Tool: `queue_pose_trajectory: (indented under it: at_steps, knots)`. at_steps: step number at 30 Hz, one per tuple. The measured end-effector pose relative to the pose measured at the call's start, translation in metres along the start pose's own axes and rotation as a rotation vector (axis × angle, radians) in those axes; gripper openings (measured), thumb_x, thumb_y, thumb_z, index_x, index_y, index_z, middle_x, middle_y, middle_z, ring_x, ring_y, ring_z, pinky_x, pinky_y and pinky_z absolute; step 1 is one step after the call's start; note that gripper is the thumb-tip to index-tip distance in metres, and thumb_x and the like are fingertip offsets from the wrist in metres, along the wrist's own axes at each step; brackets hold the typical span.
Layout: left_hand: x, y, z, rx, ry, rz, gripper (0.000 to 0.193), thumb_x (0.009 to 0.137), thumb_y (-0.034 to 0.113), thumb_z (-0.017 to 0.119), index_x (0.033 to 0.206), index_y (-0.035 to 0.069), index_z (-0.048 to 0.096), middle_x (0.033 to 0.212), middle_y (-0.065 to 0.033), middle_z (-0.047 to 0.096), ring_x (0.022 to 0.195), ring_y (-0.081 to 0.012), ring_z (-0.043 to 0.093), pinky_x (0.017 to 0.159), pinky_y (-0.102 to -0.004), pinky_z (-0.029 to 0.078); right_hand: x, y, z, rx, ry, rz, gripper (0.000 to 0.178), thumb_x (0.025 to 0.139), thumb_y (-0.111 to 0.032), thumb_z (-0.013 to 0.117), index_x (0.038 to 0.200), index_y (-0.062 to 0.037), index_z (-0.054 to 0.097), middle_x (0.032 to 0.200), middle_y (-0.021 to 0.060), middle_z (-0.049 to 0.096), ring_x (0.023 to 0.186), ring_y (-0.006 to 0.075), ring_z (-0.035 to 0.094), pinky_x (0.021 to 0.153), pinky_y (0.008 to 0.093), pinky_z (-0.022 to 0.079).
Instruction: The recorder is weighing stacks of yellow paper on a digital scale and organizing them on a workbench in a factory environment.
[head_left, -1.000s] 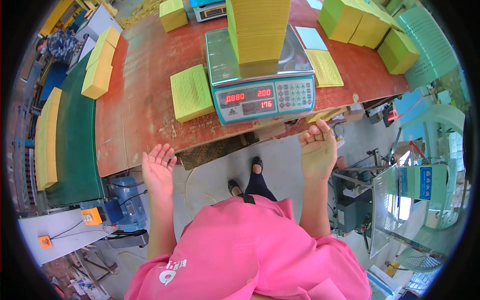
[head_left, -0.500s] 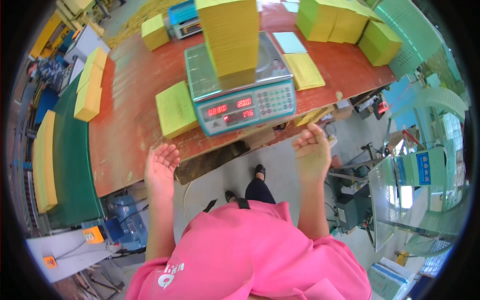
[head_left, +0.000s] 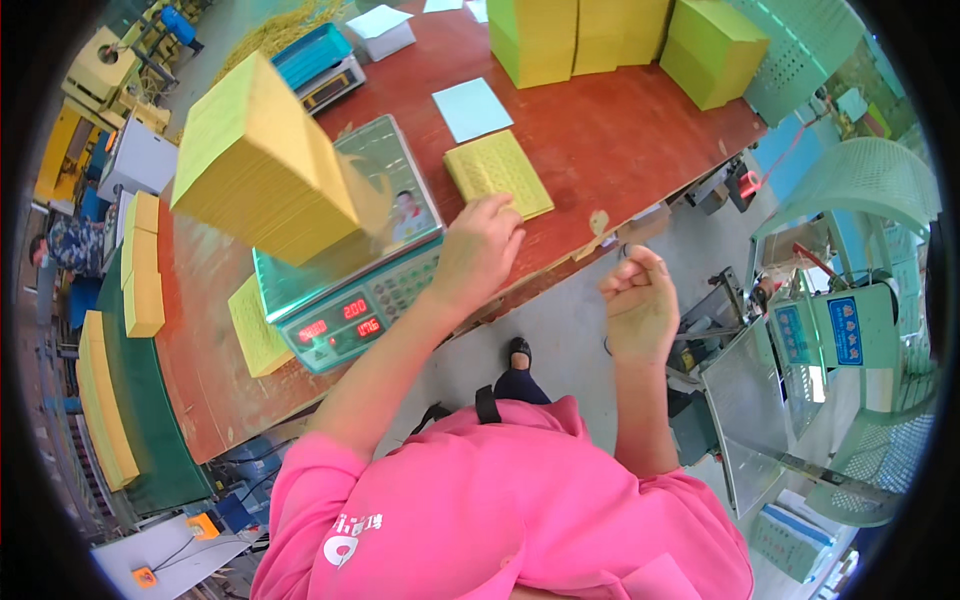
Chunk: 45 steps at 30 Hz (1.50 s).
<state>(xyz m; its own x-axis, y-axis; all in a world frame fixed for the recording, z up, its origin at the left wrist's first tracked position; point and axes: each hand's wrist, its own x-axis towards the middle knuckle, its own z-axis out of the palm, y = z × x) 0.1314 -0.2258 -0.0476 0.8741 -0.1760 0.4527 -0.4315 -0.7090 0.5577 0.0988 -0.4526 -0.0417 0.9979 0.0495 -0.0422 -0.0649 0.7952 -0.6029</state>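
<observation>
My left hand [head_left: 480,252] reaches across to a low pad of yellow paper [head_left: 495,172], its outstretched fingertips at the pad's near edge. Just left of that forearm is a teal weighing scale [head_left: 345,318] with red lit digits. A tall block of yellow paper sheets [head_left: 265,165] stands on the scale's plate. In front of the table's edge, my right hand [head_left: 640,300] hangs in the air with its fingers curled in, and nothing shows in it. Beyond the pad lies a pale blue sheet [head_left: 472,109].
More yellow paper blocks [head_left: 540,45] line the far side of the red table [head_left: 620,130]. A smaller scale with a blue tray [head_left: 312,55] stands behind. Left is a green surface [head_left: 150,420] with yellow stacks along it. Green machinery [head_left: 860,330] occupies the right.
The view has swung right, so the scale and paper block now appear further left. My left hand has gone from the table's front edge to the yellow pad. My right hand's fingers stay curled.
</observation>
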Motion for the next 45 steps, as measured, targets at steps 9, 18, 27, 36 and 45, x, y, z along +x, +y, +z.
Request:
queue_pose_trajectory:
  at_steps: [9,18,27,36,45]
  knots:
    - [0.038,-0.035,0.067,0.404,-0.179,-0.178,0.051,0.072,0.016,0.078,0.118,0.003,0.059,0.137,-0.0183,0.049,0.128,-0.0356,0.046,0.103,-0.0467,0.041,0.054,-0.049,-0.076,0.004,0.152,0.076,0.033,0.099,-0.028,0.046,0.111,0.0011,0.059,0.089,0.0070,0.060,0.082,0.0180,0.057,0.077,0.0340,0.048]
    - [0.045,-0.015,0.056,0.318,0.000,-0.049,0.012,0.078,0.005,0.067,0.087,0.000,0.060,0.117,-0.0147,0.062,0.118,-0.0359,0.054,0.101,-0.0482,0.042,0.085,-0.031,-0.069,-0.220,-0.051,0.395,0.036,0.101,-0.026,0.045,0.118,0.0024,0.057,0.104,0.0147,0.066,0.092,0.0244,0.067,0.072,0.0339,0.056]
    - [0.026,0.049,0.079,0.067,0.027,-0.085,0.047,0.078,0.015,0.074,0.121,0.003,0.060,0.134,-0.0170,0.053,0.123,-0.0326,0.052,0.107,-0.0445,0.037,0.127,-0.001,-0.083,-0.570,-0.120,0.467,0.034,0.088,-0.001,0.053,0.122,0.0014,0.057,0.110,0.0061,0.063,0.101,0.0145,0.059,0.087,0.0286,0.047]
    - [0.081,0.000,0.077,-0.821,0.026,-0.628,0.039,0.097,0.022,0.059,0.132,0.006,0.056,0.115,-0.0018,0.066,0.076,-0.0056,0.052,0.066,-0.0195,0.043,0.155,-0.032,-0.058,-0.735,-0.361,0.124,0.032,0.092,0.005,0.047,0.121,-0.0003,0.057,0.106,0.0057,0.062,0.096,0.0123,0.059,0.082,0.0257,0.047]
    - [0.088,-0.011,0.124,-0.838,0.123,-0.622,0.029,0.101,0.016,0.050,0.127,0.007,0.058,0.116,0.0002,0.066,0.082,-0.0077,0.057,0.069,-0.0214,0.046,0.176,-0.005,-0.087,-0.927,-0.261,-0.070,0.053,0.081,0.016,0.041,0.130,-0.0031,0.048,0.121,0.0160,0.060,0.109,0.0222,0.059,0.092,0.0299,0.046]
